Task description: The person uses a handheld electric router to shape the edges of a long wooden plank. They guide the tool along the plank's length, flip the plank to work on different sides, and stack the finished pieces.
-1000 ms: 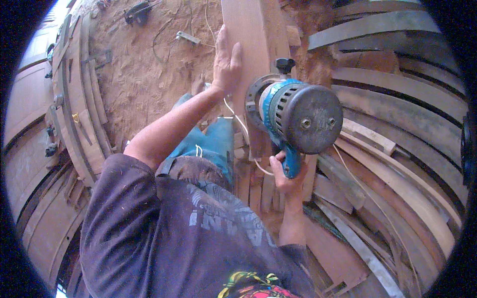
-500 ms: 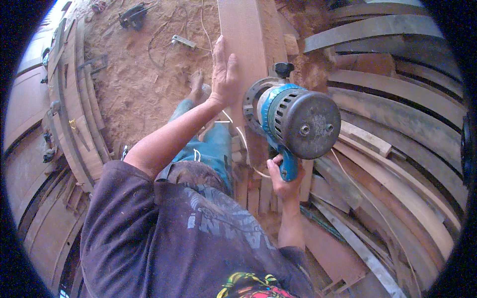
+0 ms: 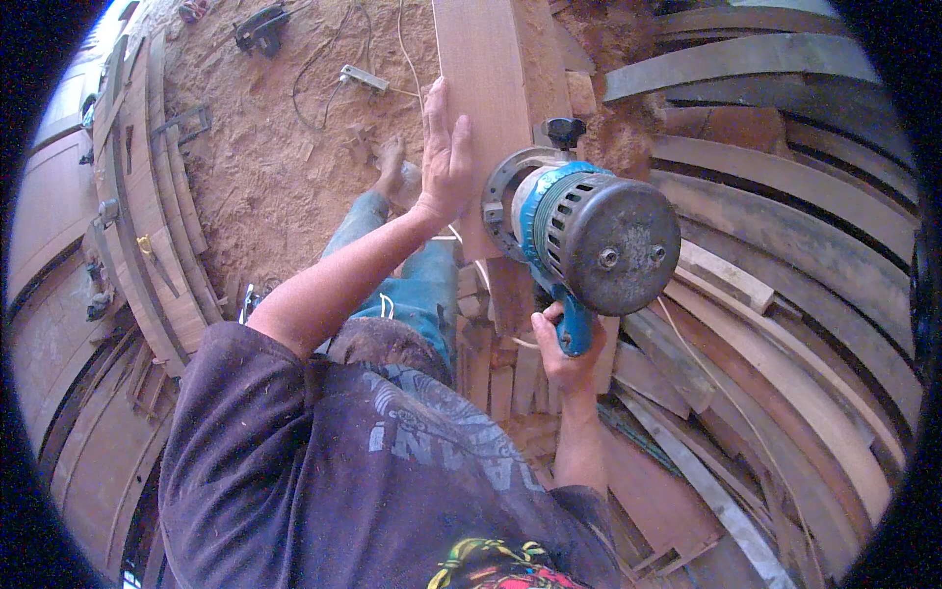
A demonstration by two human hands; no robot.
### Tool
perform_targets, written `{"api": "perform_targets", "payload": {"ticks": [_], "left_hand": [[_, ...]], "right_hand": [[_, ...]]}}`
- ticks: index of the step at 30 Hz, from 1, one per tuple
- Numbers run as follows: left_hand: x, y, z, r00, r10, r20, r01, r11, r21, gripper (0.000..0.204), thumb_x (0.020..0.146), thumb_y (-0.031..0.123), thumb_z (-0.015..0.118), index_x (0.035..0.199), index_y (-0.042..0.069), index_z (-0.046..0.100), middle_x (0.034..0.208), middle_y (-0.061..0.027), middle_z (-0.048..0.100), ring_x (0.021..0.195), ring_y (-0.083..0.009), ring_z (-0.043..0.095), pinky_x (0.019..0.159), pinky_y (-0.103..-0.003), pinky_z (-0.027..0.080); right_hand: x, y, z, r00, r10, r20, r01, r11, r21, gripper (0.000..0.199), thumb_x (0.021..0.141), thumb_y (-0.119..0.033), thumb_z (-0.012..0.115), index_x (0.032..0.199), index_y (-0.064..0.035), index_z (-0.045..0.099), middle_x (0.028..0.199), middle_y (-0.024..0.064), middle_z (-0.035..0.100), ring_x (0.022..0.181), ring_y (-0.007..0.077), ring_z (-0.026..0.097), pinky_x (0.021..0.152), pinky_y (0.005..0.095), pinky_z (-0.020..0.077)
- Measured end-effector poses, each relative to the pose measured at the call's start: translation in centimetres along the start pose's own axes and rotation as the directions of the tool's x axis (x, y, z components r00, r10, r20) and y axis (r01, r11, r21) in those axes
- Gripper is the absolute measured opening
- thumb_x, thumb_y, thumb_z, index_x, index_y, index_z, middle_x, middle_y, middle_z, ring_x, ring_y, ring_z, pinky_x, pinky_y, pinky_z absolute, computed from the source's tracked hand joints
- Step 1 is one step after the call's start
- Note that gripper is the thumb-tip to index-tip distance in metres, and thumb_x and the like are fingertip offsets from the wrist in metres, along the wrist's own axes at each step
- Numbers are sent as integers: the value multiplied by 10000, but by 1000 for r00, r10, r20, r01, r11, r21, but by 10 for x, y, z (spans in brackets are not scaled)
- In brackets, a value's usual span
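Note:
A long reddish wooden board [image 3: 491, 69] runs away from me up the middle of the view. My left hand [image 3: 446, 157] lies flat on its left edge, fingers together and stretched out. My right hand [image 3: 561, 348] grips the blue handle of a heavy router [image 3: 589, 236] with a blue body, a grey round motor cap and a black knob. The router's round base sits against the board's right side, just right of my left hand. A pale cord loops below the tool.
Curved wooden strips [image 3: 785, 187] are stacked on the right, more curved frames [image 3: 147, 216] on the left. Sawdust covers the floor [image 3: 275, 157], with a power strip [image 3: 363, 77], cables and a dark tool [image 3: 260, 25]. Short offcuts [image 3: 500, 373] lie under the board.
The view has shifted slightly; my left hand has slid a little along the board's edge. My right hand keeps its hold on the router, which stays beside the board.

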State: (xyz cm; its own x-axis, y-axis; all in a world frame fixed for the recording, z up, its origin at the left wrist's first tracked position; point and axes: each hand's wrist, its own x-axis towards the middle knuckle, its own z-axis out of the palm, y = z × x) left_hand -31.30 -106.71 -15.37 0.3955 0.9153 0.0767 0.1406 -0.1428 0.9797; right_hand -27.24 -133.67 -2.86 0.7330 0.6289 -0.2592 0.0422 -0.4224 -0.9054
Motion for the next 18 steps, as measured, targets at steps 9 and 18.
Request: {"api": "perform_targets", "payload": {"ticks": [9,18], "left_hand": [[-2,0,1,999,-45,22,46,999,-7,630,1099,232,417,1664,7,253,1701,-256,282,1604,-404,241,1315,-454,184],[-1,-2,2,998,-55,26,55,998,-11,630,1101,226,408,1664,-5,244,1708,-247,274,1613,-394,220,1319,-448,163]], "right_hand": [[12,20,-2,1000,-11,3,11,999,-32,124,885,9,814,909,-33,700,820,-4,688,723,79,614,646,265,472],[33,-1,8,1000,-6,28,6,1000,0,129,887,19,814,904,-32,697,828,-6,685,718,75,614,633,262,465]]}}
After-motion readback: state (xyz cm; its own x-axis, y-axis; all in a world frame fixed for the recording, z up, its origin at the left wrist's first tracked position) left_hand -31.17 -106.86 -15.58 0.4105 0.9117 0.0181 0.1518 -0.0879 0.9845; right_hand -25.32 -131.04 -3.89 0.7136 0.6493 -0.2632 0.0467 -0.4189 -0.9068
